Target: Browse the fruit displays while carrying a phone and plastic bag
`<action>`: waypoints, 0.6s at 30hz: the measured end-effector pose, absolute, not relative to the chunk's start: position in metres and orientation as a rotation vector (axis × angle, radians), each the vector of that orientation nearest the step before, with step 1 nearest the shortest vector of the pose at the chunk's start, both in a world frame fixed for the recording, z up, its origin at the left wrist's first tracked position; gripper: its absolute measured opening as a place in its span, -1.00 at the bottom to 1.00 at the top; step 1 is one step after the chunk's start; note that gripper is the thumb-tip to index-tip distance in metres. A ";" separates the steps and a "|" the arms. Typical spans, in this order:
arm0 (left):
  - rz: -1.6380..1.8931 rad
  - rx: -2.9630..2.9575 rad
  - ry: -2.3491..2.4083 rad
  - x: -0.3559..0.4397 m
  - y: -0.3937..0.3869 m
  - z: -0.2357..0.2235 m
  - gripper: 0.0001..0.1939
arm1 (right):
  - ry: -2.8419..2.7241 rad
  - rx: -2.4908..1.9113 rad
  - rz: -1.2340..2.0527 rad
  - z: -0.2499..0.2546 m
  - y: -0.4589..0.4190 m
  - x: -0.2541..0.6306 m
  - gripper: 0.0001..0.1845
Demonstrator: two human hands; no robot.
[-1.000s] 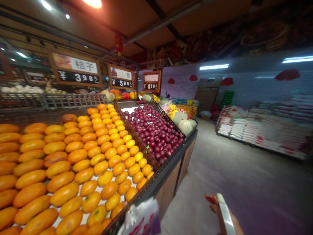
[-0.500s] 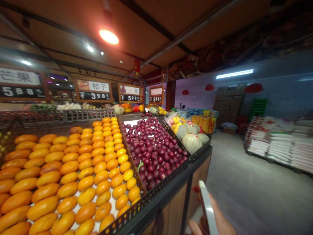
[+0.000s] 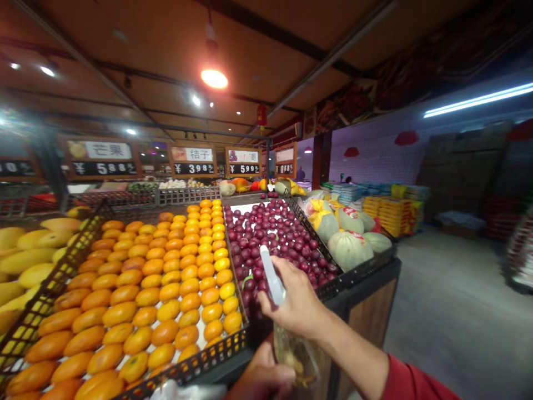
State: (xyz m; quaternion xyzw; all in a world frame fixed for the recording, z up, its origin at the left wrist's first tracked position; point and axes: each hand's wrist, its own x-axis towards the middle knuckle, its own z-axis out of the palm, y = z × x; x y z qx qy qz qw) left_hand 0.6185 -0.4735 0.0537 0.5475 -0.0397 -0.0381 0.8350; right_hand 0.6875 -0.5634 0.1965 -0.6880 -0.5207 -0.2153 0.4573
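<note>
A clear spray bottle [image 3: 293, 355] with a white spray head [image 3: 272, 278] stands tilted in front of the plum crate, some liquid or reflection showing in its body. My right hand [image 3: 297, 294] is closed around its neck, just under the head, its red sleeve at lower right. Low beside the bottle, my left hand [image 3: 266, 372] has its fingers curled against the bottle's lower body; part of this hand is blurred. Behind the spray head lie dark red plums [image 3: 266, 233]. Left of them are rows of orange citrus fruit [image 3: 158, 283].
Yellow mangoes [image 3: 33, 255] fill the crate at left. Pale melons [image 3: 352, 250] lie at the stand's right corner. Black crate edges [image 3: 187, 361] run along the front, with crumpled white plastic [image 3: 183, 391] below. Price signs [image 3: 194, 161] stand behind. Grey floor [image 3: 449, 311] extends rightward.
The view has turned left, bringing mangoes into sight. My right hand and the spray bottle have risen and moved in front of the plums. My left hand has come into clear view at the bottle.
</note>
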 end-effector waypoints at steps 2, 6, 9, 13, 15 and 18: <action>0.010 1.152 -0.091 0.626 -0.465 0.065 -0.11 | -1.209 -1.692 -0.522 0.209 -0.559 0.696 -0.66; 0.103 1.205 0.004 0.632 -0.454 0.105 -0.11 | -0.975 -1.712 -0.565 0.231 -0.558 0.726 -0.48; 0.134 1.259 -0.022 0.641 -0.451 0.130 -0.13 | -0.838 -1.705 -0.596 0.244 -0.562 0.750 -0.39; 0.116 1.241 -0.041 0.661 -0.454 0.141 -0.14 | -0.738 -1.698 -0.677 0.253 -0.569 0.768 -0.53; 0.098 1.224 -0.062 0.668 -0.457 0.142 -0.17 | -0.697 -1.706 -0.722 0.256 -0.574 0.772 -0.51; 0.082 1.221 -0.099 0.675 -0.461 0.139 -0.20 | -0.635 -1.727 -0.760 0.256 -0.582 0.772 -0.44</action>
